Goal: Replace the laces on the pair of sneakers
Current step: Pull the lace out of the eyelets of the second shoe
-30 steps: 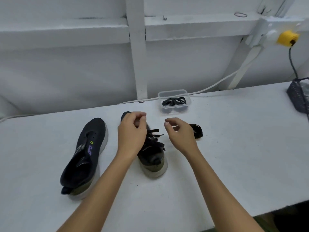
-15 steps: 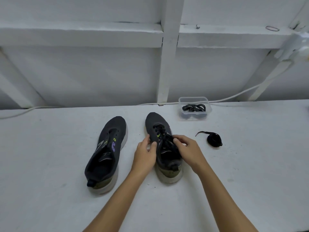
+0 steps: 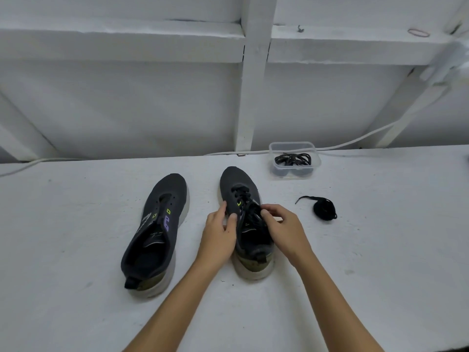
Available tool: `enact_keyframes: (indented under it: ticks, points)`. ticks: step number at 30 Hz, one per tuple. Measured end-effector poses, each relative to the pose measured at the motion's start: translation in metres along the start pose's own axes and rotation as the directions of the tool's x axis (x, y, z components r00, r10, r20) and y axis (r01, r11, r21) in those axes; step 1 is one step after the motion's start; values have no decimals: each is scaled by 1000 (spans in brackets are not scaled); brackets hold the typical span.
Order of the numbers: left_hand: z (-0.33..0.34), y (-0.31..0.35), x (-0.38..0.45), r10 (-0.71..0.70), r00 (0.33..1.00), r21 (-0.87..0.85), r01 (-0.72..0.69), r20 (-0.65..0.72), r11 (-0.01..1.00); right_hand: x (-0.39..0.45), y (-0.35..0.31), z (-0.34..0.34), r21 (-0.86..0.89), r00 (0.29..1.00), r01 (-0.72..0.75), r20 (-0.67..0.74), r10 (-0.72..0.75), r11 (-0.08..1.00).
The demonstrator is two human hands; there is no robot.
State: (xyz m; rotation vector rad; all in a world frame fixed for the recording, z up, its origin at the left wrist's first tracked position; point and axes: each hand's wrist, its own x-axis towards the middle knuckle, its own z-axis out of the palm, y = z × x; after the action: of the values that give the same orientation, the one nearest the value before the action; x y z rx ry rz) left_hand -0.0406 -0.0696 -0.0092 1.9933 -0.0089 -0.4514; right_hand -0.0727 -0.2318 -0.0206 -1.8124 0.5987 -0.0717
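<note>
**lacefix_q:** Quick one on handling. Which bit is the tricky part here, and where would you grab?

**benchrat:** Starting nearest the camera: both forearms come up from the bottom edge to the laced sneaker [image 3: 250, 224], centre frame, heel toward the viewer. The left hand [image 3: 220, 233] sits on its left side, thumb and fingers curled against the upper, so I'd call that a steadying grip on the shoe. The right hand [image 3: 284, 228] is curled too, fingertips pinching into the lace [image 3: 245, 199] around the upper eyelets. Exactly which strand it has, I can't tell, black on black.

**lacefix_q:** So is the shoe itself a problem?

**benchrat:** Doubt it. My guess is it's light, with a soft knit upper and a thick foam sole, so it'll slide on the white table [image 3: 76, 288] if you tug without bracing. Hold the side wall or heel. The lace is floppy and thin, so pinch close to the eyelet and pull a short run at a time.

**lacefix_q:** And the rest of the stuff?

**benchrat:** Left of centre, just beside it, the other sneaker [image 3: 156, 232] has bare eyelets, no lace in it. Right of centre, a coiled lace [image 3: 324, 208] lies loose on the table, well apart from the hands. Furthest back, upper middle-right, a clear tub [image 3: 294, 160] holds more black laces [image 3: 293, 158]. Those look limp and tangle-prone, so I'd fish for an end rather than grab the whole wad.
</note>
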Motion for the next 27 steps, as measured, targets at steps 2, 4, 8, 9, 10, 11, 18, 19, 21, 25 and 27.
enact_keyframes:
  ticks: [2,4,8,9,10,11,18,19,21,25,27]
  points:
    - [-1,2,-2,-9,1000,6,9,2,1000,-2,2,-1,-4,1000,4,7,-4,1000]
    - [-3,4,-5,3,999,28,-2,-54,1000,-5,2,-5,-11,1000,15,21,-15,1000]
    - [-11,21,-9,136,972,57,-127,-191,990,-9,-3,-21,-46,998,64,10,-64,997]
    - [-13,27,-9,172,969,63,-164,-179,985,-11,-4,-26,-51,997,77,14,-77,996]
    - [-15,34,-10,203,968,73,-194,-146,978,-12,-6,-31,-53,996,88,26,-87,995]
    - [-17,41,-10,218,971,90,-210,-95,974,-13,-8,-35,-53,994,98,45,-96,994]
    - [-21,55,-3,92,995,103,-89,-27,991,-17,-16,-43,-67,963,195,203,-178,979]
    - [-21,55,-3,26,999,-5,-27,-32,1000,-17,-17,-44,-76,959,202,218,-182,976]
    - [-20,54,-3,-86,996,-235,81,-12,969,-16,-18,-45,-102,950,212,255,-181,972]
    - [-24,49,5,-197,980,-669,159,18,726,-12,-18,-48,-148,933,226,318,-171,963]
    - [-27,46,10,-201,979,-708,117,-37,697,-9,-18,-49,-154,930,226,326,-166,962]
